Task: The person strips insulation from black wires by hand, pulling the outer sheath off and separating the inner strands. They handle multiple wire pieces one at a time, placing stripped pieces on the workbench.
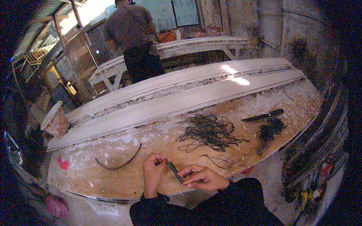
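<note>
We see a dark strip point(174, 171), black cords point(207, 131) and a dark knife point(263, 115) against a brown tabletop point(120, 180) blotched with white. The long boards point(181, 98) look off-white, with a mottled grey band point(151, 94) between them. We find reddish smears on the pale bucket point(56, 121), plain black on our sleeves point(233, 203), grey-brown on the co-worker's shirt point(129, 26), and blue-green on the wall panels point(162, 14).

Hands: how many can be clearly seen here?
2: the left hand at the upper end of the dark strip, the right hand near its lower end. The hands of the person standing in the background can't be made out.
</note>
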A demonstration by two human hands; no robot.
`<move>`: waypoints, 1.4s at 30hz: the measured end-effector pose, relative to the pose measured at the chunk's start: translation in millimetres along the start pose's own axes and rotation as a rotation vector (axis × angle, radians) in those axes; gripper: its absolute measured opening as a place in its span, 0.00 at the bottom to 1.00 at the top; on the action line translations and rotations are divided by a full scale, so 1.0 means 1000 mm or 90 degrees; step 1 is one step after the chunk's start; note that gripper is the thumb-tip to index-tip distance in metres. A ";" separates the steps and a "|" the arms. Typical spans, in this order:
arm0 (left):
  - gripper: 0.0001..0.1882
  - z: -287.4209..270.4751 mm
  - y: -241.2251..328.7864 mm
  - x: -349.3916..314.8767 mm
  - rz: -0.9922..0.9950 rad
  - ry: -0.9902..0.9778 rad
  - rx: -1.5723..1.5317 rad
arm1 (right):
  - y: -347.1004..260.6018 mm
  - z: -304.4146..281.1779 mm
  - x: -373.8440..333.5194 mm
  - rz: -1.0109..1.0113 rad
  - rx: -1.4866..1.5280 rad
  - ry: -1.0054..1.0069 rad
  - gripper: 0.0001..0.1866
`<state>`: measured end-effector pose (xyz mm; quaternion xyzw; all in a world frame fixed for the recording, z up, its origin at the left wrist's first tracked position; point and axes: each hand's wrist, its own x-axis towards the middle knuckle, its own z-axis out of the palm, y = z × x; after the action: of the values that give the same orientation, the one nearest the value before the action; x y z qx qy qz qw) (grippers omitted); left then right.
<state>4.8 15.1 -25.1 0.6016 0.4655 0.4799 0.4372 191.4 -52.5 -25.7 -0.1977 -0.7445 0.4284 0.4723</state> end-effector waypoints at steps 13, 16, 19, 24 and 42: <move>0.07 0.004 0.003 -0.005 0.049 -0.169 0.083 | 0.002 -0.002 -0.006 0.130 -0.041 0.153 0.05; 0.06 0.004 0.014 -0.009 0.098 -0.253 0.136 | 0.005 -0.003 -0.005 0.113 -0.092 0.222 0.05; 0.05 0.003 0.030 -0.016 0.059 -0.397 0.157 | 0.006 -0.002 -0.005 0.093 -0.073 0.308 0.04; 0.08 0.010 0.041 -0.024 0.150 -0.633 0.134 | 0.016 0.000 -0.006 0.158 -0.023 0.471 0.06; 0.07 -0.007 0.010 -0.004 -0.043 -0.032 0.049 | -0.001 -0.004 -0.003 0.171 -0.117 0.267 0.03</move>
<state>-1.2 10.0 -14.6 0.6137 0.4922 0.4312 0.4416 196.6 -53.2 -26.0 -0.4215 -0.6333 0.3676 0.5349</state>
